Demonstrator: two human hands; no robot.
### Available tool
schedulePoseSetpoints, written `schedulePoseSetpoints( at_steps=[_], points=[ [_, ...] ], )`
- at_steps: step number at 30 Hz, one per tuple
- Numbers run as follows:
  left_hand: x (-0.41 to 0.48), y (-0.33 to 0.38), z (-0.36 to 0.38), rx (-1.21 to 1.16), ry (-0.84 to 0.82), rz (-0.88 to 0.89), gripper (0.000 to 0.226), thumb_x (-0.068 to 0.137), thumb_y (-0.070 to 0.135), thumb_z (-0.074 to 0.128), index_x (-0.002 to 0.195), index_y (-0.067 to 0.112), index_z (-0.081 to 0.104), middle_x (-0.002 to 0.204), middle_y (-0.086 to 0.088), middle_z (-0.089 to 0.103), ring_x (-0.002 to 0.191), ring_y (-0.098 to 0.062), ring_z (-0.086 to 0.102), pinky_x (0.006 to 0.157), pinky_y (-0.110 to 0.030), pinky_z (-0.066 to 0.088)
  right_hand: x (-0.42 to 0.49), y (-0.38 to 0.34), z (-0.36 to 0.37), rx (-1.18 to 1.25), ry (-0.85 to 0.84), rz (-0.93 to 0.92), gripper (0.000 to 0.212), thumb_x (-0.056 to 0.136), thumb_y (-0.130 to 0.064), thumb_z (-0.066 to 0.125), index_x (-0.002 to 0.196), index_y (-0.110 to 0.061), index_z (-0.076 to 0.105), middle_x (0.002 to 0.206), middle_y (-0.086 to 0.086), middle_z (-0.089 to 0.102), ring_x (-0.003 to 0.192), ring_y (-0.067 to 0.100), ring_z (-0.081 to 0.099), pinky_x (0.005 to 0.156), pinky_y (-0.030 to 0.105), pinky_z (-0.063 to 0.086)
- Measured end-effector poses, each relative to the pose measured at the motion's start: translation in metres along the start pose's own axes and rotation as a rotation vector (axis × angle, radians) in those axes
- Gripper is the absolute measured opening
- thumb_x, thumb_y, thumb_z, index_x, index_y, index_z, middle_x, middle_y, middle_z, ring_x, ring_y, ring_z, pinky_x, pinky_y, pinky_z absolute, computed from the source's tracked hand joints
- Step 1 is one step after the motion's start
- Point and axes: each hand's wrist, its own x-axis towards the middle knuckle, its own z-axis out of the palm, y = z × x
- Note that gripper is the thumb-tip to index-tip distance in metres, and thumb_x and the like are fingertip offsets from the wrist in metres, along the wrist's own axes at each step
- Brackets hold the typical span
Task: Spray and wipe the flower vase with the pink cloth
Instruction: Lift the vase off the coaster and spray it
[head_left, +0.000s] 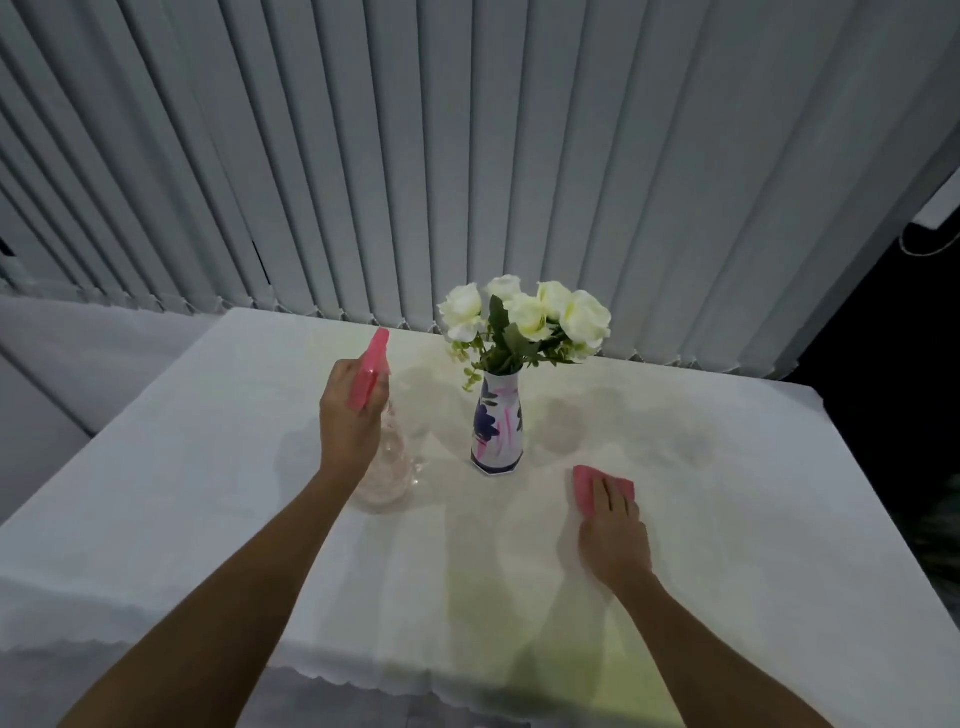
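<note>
On the white-clothed table (727, 519), the left hand (347, 415) grips a clear spray bottle (387, 457) by its pink head, left of the painted flower vase (496, 426) holding white roses (524, 312). The right hand (613, 530) lies flat on the pink cloth (584, 486), right and nearer.

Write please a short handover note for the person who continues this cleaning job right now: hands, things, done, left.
Left hand: gripping the spray bottle at its pink head, bottle base at the tablecloth.
Right hand: lying flat on the pink cloth, which rests on the table.
Flower vase: upright between both hands, untouched, white roses inside.
Done: tools in hand. Whether it was sprayed cannot be told.
Left: spray the vase, then wipe it.
</note>
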Motion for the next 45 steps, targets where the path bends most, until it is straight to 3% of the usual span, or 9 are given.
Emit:
schedulePoseSetpoints(
  at_steps=[6, 9, 15, 24, 28, 34, 37, 42, 45],
  points=[
    [0.01, -0.01, -0.001, 0.022, 0.069, -0.087, 0.013, 0.092, 0.02, 0.055, 0.1, 0.01, 0.058, 0.095, 0.0, 0.052, 0.075, 0.01, 0.055, 0.065, -0.01, 0.042, 0.025, -0.03, -0.009, -0.084, 0.144, -0.089, 0.075, 0.084, -0.059, 0.037, 0.145, -0.016, 0.03, 0.149, 0.006, 0.038, 0.135, 0.029, 0.034, 0.107, 0.044, 0.029],
    [0.016, -0.014, -0.001, -0.014, 0.0, -0.175, 0.026, 0.085, 0.025, 0.064, 0.109, 0.033, 0.055, 0.113, 0.003, 0.057, 0.094, 0.0, 0.06, 0.073, -0.01, 0.047, 0.047, -0.065, -0.007, 0.249, 0.0, -0.136, 0.087, 0.08, -0.052, 0.065, 0.147, -0.013, 0.026, 0.149, 0.007, 0.039, 0.136, 0.026, 0.037, 0.11, 0.04, 0.032],
    [0.012, -0.005, 0.001, 0.104, -0.111, -0.177, 0.053, 0.093, 0.02, 0.055, 0.137, 0.044, 0.038, 0.116, 0.006, 0.063, 0.102, -0.01, 0.06, 0.094, -0.027, 0.047, 0.058, -0.094, 0.011, 0.763, 0.068, -0.126, 0.067, 0.051, -0.047, 0.085, 0.109, -0.034, 0.055, 0.097, -0.013, 0.068, 0.091, 0.011, 0.067, 0.074, 0.032, 0.057],
    [0.011, -0.014, 0.005, 0.008, 0.037, -0.168, 0.052, 0.09, 0.023, 0.06, 0.093, 0.074, 0.047, 0.105, 0.003, 0.071, 0.091, -0.004, 0.066, 0.084, -0.02, 0.053, 0.076, -0.099, 0.023, 0.811, 0.135, -0.117, 0.061, 0.053, -0.052, 0.081, 0.105, -0.036, 0.053, 0.092, -0.011, 0.069, 0.08, 0.009, 0.068, 0.072, 0.039, 0.059],
    [0.011, -0.017, 0.007, -0.007, 0.041, -0.173, 0.041, 0.091, 0.032, 0.058, 0.094, 0.071, 0.05, 0.096, 0.007, 0.07, 0.082, -0.004, 0.067, 0.072, -0.013, 0.051, 0.073, -0.103, 0.017, 0.868, 0.143, -0.123, 0.063, 0.055, -0.044, 0.086, 0.108, -0.034, 0.053, 0.096, -0.011, 0.068, 0.084, 0.006, 0.066, 0.072, 0.031, 0.058],
    [0.017, -0.019, -0.001, 0.013, -0.031, -0.172, 0.02, 0.09, 0.045, 0.055, 0.108, 0.054, 0.055, 0.097, 0.0, 0.071, 0.084, -0.021, 0.069, 0.085, -0.042, 0.056, 0.081, -0.111, -0.033, 0.918, -0.008, -0.227, 0.067, 0.06, -0.021, 0.088, 0.116, -0.028, 0.051, 0.102, -0.018, 0.063, 0.091, 0.002, 0.062, 0.071, 0.014, 0.05],
    [0.03, -0.009, -0.011, -0.016, -0.113, -0.124, 0.021, 0.089, 0.049, 0.053, 0.103, 0.065, 0.054, 0.089, 0.004, 0.072, 0.076, -0.016, 0.069, 0.077, -0.04, 0.058, 0.091, -0.123, -0.079, 0.981, -0.15, -0.342, 0.063, 0.062, -0.02, 0.084, 0.118, -0.027, 0.057, 0.11, -0.009, 0.068, 0.102, 0.012, 0.065, 0.081, 0.023, 0.053],
    [0.071, 0.05, -0.023, -0.098, -0.395, -0.012, 0.035, 0.095, 0.037, 0.048, 0.129, 0.041, 0.05, 0.089, 0.002, 0.071, 0.071, -0.01, 0.068, 0.064, -0.02, 0.053, 0.102, -0.143, -0.152, 1.149, -0.326, -0.457, 0.068, 0.064, -0.014, 0.076, 0.127, -0.017, 0.05, 0.12, 0.006, 0.065, 0.111, 0.022, 0.062, 0.091, 0.032, 0.053],
    [0.095, 0.088, -0.03, -0.131, -0.484, 0.031, 0.04, 0.093, 0.043, 0.046, 0.132, 0.039, 0.049, 0.091, 0.0, 0.071, 0.072, -0.018, 0.069, 0.067, -0.029, 0.058, 0.106, -0.15, -0.183, 1.2, -0.413, -0.46, 0.077, 0.056, -0.02, 0.075, 0.126, -0.011, 0.048, 0.122, 0.013, 0.062, 0.112, 0.027, 0.06, 0.092, 0.033, 0.053]
  ],
)
